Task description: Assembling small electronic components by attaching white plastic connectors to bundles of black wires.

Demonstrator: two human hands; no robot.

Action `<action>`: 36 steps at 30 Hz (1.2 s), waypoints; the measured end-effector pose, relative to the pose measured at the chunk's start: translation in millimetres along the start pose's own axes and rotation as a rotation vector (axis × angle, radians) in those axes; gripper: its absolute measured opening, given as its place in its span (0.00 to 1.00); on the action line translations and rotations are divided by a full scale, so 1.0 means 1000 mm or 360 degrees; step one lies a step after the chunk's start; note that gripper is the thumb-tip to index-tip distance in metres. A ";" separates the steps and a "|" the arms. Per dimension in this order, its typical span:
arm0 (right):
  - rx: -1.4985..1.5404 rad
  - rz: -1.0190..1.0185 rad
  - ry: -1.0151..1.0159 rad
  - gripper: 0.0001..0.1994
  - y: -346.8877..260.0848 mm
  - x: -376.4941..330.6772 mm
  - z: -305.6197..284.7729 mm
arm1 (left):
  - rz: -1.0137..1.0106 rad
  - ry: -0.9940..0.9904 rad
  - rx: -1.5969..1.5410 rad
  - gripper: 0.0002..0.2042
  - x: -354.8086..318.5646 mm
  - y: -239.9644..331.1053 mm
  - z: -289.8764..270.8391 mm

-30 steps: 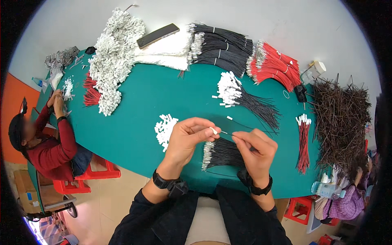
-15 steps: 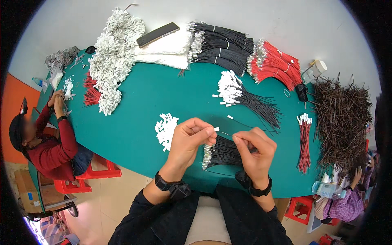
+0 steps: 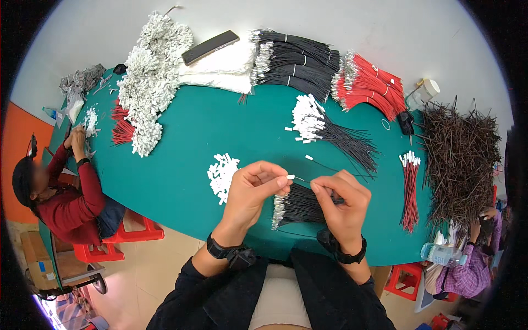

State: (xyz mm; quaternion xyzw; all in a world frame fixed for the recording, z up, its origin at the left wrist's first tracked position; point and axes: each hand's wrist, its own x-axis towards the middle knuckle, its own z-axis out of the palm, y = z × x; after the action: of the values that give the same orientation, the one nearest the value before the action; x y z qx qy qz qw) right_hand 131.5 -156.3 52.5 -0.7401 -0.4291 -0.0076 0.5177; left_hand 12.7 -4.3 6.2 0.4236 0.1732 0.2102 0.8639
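Note:
Between thumb and forefinger, my left hand (image 3: pixel 252 190) pinches a small white connector housing (image 3: pixel 290 177). My right hand (image 3: pixel 345 201) grips a thin black wire near its metal terminal end (image 3: pixel 300 179), which points at the housing; whether the tip sits inside it I cannot tell. Below the hands lies a bundle of black wires (image 3: pixel 300 208) with silvery ends, partly covered by my right hand. Left of my left hand is a loose pile of white housings (image 3: pixel 222 175). Beyond the hands rest black wires with white housings on their ends (image 3: pixel 311 121), and one single such wire (image 3: pixel 330 164).
Along the back of the green table (image 3: pixel 198 126) lie a white housing heap (image 3: pixel 148 82), a dark phone-like slab (image 3: pixel 210 47) on white bags, black bundles (image 3: pixel 297 60) and red bundles (image 3: pixel 371 85). At right is a brown wire heap (image 3: pixel 462 159). Co-workers sit at both sides.
My right hand has moved slightly left, bringing the wire's terminal end closer to the white housing. My left hand keeps its pinch almost in place.

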 end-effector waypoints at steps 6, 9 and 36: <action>0.0028 -0.0045 0.0042 0.04 0.002 -0.001 0.001 | 0.0181 0.0050 0.0128 0.06 -0.003 0.000 0.002; 0.0014 -0.0047 0.0038 0.04 0.002 0.000 0.001 | 0.0237 0.0062 0.0256 0.07 -0.004 0.002 0.002; 0.0082 -0.0174 -0.0233 0.06 0.007 0.004 0.002 | 0.0240 -0.0059 0.0513 0.06 -0.011 0.003 0.005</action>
State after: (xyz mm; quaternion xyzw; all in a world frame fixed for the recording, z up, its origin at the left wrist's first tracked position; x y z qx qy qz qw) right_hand 138.1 -152.7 47.8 -0.7005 -0.5057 0.0294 0.5027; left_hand 5.3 -11.5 12.7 0.5721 0.1563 0.2362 0.7698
